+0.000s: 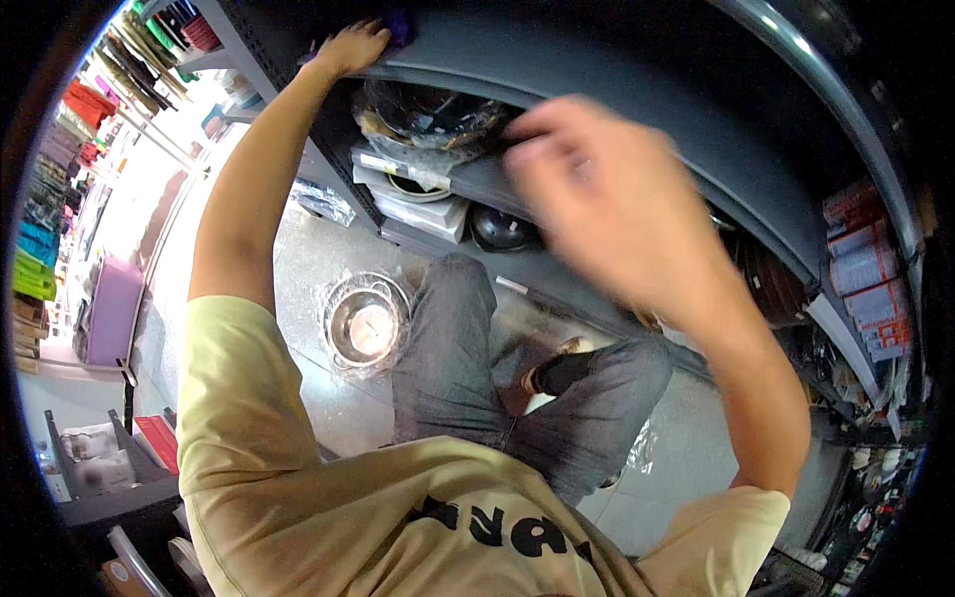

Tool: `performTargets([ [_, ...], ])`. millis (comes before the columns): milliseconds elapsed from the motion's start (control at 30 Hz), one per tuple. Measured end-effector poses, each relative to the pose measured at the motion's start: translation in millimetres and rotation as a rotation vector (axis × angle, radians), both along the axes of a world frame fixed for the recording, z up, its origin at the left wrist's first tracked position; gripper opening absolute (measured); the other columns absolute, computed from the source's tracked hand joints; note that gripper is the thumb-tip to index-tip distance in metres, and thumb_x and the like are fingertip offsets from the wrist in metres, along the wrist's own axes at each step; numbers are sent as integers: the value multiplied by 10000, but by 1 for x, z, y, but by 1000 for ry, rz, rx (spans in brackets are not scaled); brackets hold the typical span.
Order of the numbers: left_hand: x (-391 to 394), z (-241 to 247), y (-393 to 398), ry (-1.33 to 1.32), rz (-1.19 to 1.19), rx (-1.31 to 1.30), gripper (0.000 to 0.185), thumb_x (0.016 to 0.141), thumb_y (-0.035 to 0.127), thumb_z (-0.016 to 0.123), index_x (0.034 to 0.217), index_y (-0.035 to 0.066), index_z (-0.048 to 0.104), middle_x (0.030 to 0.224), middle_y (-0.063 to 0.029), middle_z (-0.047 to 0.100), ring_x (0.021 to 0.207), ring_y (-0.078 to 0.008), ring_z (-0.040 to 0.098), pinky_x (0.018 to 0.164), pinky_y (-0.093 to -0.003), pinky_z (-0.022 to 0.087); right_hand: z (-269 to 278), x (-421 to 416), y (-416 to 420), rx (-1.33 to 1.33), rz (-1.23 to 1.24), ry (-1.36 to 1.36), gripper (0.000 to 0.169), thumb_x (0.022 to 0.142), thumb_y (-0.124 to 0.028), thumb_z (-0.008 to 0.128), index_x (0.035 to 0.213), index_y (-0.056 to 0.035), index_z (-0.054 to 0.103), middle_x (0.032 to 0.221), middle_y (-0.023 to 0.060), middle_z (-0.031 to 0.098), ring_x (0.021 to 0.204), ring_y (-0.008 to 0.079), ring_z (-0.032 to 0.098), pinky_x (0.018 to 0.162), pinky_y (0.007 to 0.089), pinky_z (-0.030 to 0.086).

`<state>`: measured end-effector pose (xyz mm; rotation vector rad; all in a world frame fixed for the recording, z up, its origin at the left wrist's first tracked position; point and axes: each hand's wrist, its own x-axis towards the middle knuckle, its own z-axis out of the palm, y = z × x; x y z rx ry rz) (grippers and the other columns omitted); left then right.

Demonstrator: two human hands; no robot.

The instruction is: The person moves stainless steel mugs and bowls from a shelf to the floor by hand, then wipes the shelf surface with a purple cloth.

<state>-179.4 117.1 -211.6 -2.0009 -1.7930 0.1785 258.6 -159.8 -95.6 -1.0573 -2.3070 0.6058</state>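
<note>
At the far left end of the dark grey metal shelf (477,52), my left hand (354,48) is on a dark purple cloth (399,28), which shows at both sides of the hand. My right hand (597,186) is raised in front of the shelf edge, blurred, with its fingers bent. Nothing plain shows in it, and its palm side is hidden. Under the top shelf, a black pan wrapped in clear plastic (429,116) sits on a lower shelf. Below that are white boxes (414,201) and a dark round pan (503,227).
On the floor by my knee stand nested steel bowls (365,324) in clear plastic. Red-and-white packages (865,269) line the shelf's right end. A purple bin (112,310) and hanging garments (45,254) are at left. Behind me is a rack (112,496) with goods.
</note>
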Motion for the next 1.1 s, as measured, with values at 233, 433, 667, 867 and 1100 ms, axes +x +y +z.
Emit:
performTargets([
  [233,2,18,18,-269,-153,-89,516,1053,400,308,1508,189,431,1627,-101,304,1474,-382,303,1224,-470,243,-83,208,114,614,-645,-541,580,1026,-411,496,1408,25,491,1468,241,475,1412,405,380,1173,490,286],
  [433,-9,11,78,-417,16,-95,528,1068,405,314,1532,170,407,1633,-118,285,1490,-345,284,1240,-447,211,-86,207,121,538,-599,-507,546,1023,-383,497,1420,-9,494,1480,218,465,1436,391,343,1176,488,282],
  [667,25,12,162,-458,-85,116,649,1021,513,398,1559,153,351,1622,-158,295,1490,-347,287,1237,-466,210,-82,207,118,496,-636,-476,535,974,-359,561,1400,-38,522,1435,214,505,1408,395,388,1146,488,335],
  [867,29,12,172,-399,-82,121,614,1022,449,430,1541,125,379,1586,-182,357,1472,-349,322,1222,-472,239,-81,202,119,464,-647,-449,534,972,-377,557,1392,-47,537,1418,209,523,1401,390,401,1143,489,338],
  [1100,78,23,129,-323,-216,7,527,1036,414,425,1473,126,480,1499,-182,476,1394,-356,431,1182,-479,313,-83,199,122,509,-626,-472,513,984,-361,546,1387,-44,541,1435,208,511,1404,393,397,1151,481,331],
])
